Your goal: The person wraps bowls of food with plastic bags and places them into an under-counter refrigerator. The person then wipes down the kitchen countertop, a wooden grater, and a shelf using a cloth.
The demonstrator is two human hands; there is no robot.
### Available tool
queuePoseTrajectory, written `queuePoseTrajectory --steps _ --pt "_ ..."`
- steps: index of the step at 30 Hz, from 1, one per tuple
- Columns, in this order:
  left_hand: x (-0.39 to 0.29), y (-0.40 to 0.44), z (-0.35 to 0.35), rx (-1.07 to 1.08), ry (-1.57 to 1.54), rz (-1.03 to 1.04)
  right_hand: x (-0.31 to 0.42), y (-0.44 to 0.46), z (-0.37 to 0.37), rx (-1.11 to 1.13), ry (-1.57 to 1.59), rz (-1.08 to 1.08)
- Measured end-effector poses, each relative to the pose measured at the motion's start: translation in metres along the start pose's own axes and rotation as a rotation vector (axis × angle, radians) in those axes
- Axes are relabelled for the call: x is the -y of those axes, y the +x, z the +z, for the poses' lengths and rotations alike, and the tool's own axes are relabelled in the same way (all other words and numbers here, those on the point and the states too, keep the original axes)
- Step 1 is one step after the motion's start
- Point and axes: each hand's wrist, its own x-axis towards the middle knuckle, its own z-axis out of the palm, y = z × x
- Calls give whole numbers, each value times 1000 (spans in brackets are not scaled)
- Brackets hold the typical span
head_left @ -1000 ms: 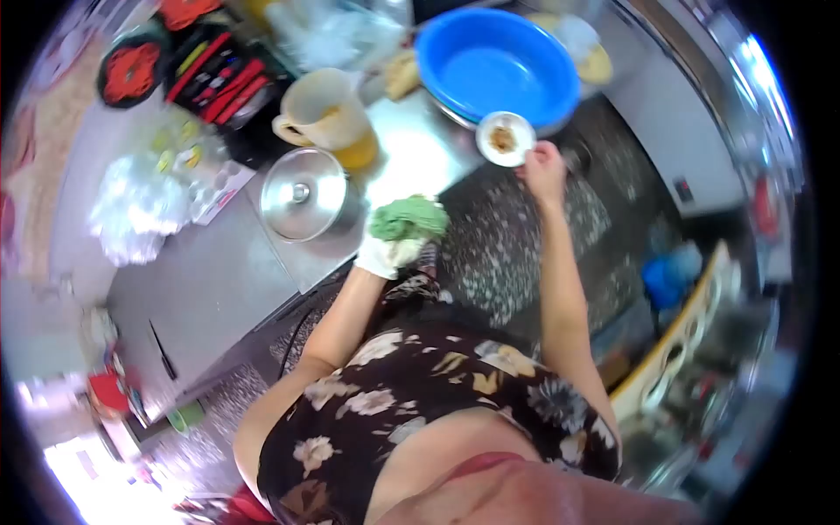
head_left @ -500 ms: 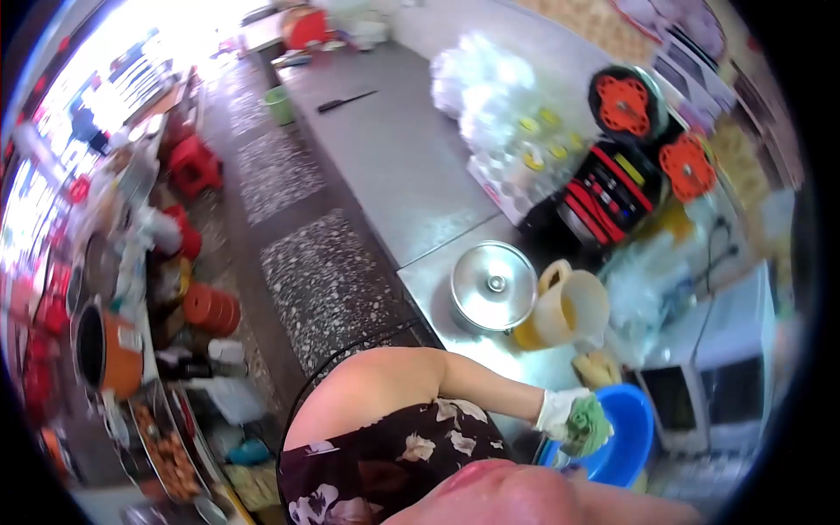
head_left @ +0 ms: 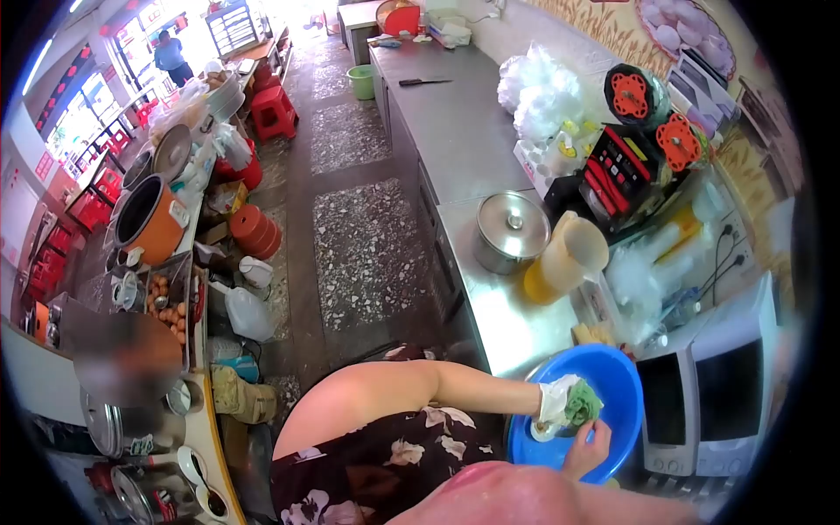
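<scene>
My left hand, in a white glove, reaches over a blue plastic basin. It is closed on a crumpled green cloth. My bare right hand comes in from below, inside the basin's rim. Its thumb and forefinger are pinched together against the lower edge of the cloth. What lies in the basin beneath my hands is mostly hidden.
On the steel counter stand a lidded pot, a pitcher of yellow liquid, a black-and-red machine and a knife. Two white appliances are at right. Eggs and an orange pot stand left.
The view has tilted up and shows more of the room. My right hand, hidden before, now shows at the cloth. My left hand still grips the cloth over the basin.
</scene>
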Motion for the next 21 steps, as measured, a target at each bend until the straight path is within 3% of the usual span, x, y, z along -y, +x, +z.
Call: queuePoseTrajectory --steps 3,5,6,9,10,12,13,14,15,17,18,21 --pt "16 -4 3 -85 4 -23 -5 -11 -13 -193 -8 -22" --pt "18 -12 11 -364 25 -60 -16 -12 -24 -262 21 -18" --pt "15 -14 17 -362 36 -56 -17 -9 -32 -276 101 56" --pt "13 -8 29 -778 632 -111 -24 -1 -55 -293 258 178" --pt "11 -5 13 -599 741 -59 -21 0 -67 -330 287 216" --pt "9 -7 20 -613 788 -70 -19 2 -88 -361 426 249" --pt "12 -6 19 -623 829 -83 -18 0 -87 -421 343 300" --pt "15 -6 13 -628 827 -86 -48 1 -70 -226 157 203" --pt "15 -6 2 -605 1088 -65 -86 -5 -45 -31 -30 110" --pt "3 7 -4 -518 1617 34 -109 -17 -23 -130 -16 12" --pt "7 1 0 -547 1615 217 -111 -16 -18 -214 -21 88" --pt "15 -16 8 -599 1510 273 -95 -17 -29 -291 43 242"
